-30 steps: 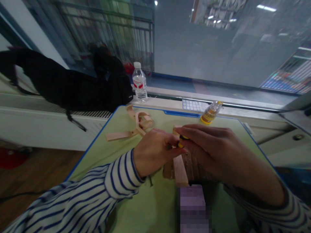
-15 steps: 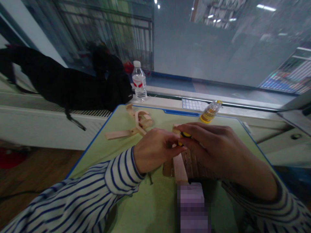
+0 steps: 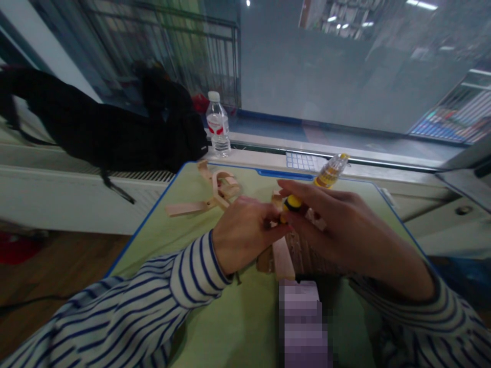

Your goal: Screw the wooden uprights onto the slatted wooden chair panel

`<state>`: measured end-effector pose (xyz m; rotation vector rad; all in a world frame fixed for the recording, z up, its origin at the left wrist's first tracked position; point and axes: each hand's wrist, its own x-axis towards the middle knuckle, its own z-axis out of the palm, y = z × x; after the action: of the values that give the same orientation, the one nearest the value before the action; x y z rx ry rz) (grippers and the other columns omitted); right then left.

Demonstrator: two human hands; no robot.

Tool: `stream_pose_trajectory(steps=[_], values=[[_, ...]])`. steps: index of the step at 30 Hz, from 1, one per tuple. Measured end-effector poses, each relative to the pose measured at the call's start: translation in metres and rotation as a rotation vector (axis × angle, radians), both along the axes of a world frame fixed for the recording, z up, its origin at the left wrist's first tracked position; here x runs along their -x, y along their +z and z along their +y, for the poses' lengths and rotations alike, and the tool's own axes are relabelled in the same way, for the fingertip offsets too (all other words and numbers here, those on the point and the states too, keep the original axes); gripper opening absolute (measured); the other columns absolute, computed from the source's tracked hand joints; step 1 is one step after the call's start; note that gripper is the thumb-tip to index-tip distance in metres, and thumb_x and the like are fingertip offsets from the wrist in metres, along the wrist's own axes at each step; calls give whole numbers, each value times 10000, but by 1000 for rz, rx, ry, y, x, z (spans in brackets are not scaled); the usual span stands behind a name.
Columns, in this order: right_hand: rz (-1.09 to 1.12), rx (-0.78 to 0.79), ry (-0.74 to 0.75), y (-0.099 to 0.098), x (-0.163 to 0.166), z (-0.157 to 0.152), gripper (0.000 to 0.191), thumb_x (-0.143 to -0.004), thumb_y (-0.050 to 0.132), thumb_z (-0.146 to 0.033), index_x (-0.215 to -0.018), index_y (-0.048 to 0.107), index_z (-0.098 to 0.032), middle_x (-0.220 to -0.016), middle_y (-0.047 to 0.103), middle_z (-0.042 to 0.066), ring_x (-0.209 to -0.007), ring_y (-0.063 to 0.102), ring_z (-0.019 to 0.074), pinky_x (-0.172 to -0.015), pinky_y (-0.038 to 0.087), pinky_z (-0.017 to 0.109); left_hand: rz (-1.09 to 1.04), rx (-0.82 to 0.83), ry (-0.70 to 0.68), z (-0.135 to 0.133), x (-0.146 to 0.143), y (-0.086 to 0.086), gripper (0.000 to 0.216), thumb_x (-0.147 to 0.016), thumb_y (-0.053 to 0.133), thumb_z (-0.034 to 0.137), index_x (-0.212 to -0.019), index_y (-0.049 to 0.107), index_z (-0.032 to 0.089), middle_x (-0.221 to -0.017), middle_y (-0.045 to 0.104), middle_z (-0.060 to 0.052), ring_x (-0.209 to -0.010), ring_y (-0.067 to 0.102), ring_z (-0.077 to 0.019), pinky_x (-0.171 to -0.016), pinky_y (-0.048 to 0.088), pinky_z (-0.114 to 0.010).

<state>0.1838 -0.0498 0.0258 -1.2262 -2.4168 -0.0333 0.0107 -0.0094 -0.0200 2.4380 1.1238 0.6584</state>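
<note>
My right hand [image 3: 341, 230] is closed around the short yellow-and-black handle of what looks like a screwdriver [image 3: 293, 202], its shaft out of sight. At the handle's lower end, the thumb and fingers of my left hand [image 3: 245, 230] are pinched together; what is between them is hidden. Both hands are above a pale wooden strip [image 3: 283, 258] that lies over a brown ridged wooden block [image 3: 303, 255]. My right hand covers much of that block. A small screw [image 3: 238, 278] lies on the table near my left cuff.
Pale wooden parts joined in a frame [image 3: 219, 191] lie at the back left of the green, blue-edged table [image 3: 222, 327]. A yellow-labelled bottle [image 3: 330, 171] tilts at the back right. Beyond the table are a water bottle [image 3: 218, 125] and a black bag [image 3: 126, 133] by the window.
The fingers of my right hand have shifted on the handle, and more of its yellow-and-black end shows. My left hand stays pinched at about the same place. The view has moved slightly.
</note>
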Motion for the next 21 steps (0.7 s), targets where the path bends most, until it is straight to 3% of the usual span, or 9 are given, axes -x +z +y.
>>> stream_pose_trajectory(steps=[7,16,21], values=[[21,56,61,2,-2,0,280,-942,431,-218,-1179,572,-169,-1132,676,61,-940,658,178,-819,501,307,-39,71,-34,2,1,-4,341,-852,553,458,-712,695,181,-668,671,-17,-634,598,-145,-618,405,-252],[-44,14,44,1,-3,-3,302,-892,491,-147,-1186,560,-162,-1136,674,81,-949,659,203,-823,515,336,-84,151,-90,5,3,-4,255,-848,573,383,-738,704,194,-661,669,9,-613,588,-125,-612,408,-236],[-62,-34,3,1,0,-6,246,-920,485,-218,-1137,590,-165,-1091,694,89,-891,680,209,-782,529,342,-98,182,-148,6,4,-1,224,-851,570,345,-753,698,190,-665,666,20,-612,583,-114,-623,411,-228]])
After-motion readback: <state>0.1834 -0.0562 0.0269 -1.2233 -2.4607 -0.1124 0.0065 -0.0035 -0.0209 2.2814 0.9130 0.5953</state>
